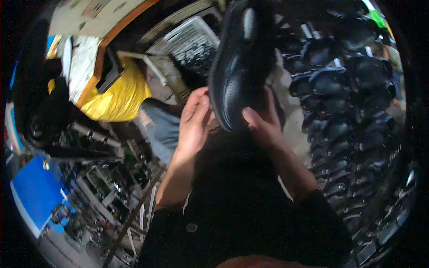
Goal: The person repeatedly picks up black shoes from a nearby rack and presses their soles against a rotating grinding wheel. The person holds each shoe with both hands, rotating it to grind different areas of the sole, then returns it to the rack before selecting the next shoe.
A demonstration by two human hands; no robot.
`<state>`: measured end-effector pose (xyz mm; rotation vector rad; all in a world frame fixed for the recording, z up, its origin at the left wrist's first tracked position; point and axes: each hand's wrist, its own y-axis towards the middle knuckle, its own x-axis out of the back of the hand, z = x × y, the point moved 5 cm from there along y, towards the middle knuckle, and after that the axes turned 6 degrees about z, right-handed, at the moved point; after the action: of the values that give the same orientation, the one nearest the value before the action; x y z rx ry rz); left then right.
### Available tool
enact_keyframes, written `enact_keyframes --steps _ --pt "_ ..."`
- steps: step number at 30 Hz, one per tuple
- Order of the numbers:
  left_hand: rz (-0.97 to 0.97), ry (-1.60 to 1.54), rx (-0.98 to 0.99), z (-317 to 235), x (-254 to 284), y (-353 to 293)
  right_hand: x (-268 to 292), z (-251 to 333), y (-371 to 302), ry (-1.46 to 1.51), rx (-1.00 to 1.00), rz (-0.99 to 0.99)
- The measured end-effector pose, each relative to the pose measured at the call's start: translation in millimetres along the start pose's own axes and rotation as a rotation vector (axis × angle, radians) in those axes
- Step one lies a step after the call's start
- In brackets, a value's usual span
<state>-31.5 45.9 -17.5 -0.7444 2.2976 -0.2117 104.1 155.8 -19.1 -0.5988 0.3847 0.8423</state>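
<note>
A glossy black shoe [237, 78] is held up in front of me, its rounded end toward my body and its far part running out of the top of the picture. My right hand [264, 121] grips it from the right, thumb pressed against the upper near the rounded end. On the other side my left hand [195, 117] has its fingers curled together at the shoe's left edge. Whether those fingers pinch anything besides the edge is hidden.
Rows of black shoes [333, 85] fill the right side. A light plastic crate [203, 29] with dark pieces stands beyond the shoe. To the left are a yellow sack [117, 103], a pale tabletop [85, 53], metal parts and a blue panel [36, 192].
</note>
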Motion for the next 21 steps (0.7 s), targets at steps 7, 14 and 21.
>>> enact_keyframes --steps 7,14,21 --pt "-0.045 0.211 0.027 9.0 8.9 -8.1 80.3 44.3 44.2 -0.658 0.426 -0.264" --pt "-0.033 0.16 0.048 19.1 21.6 -14.8 234.0 70.6 173.5 0.103 0.609 -0.548" --pt "-0.095 0.143 0.063 28.2 43.3 -27.5 219.4 47.7 156.1 -0.728 0.439 -0.682"
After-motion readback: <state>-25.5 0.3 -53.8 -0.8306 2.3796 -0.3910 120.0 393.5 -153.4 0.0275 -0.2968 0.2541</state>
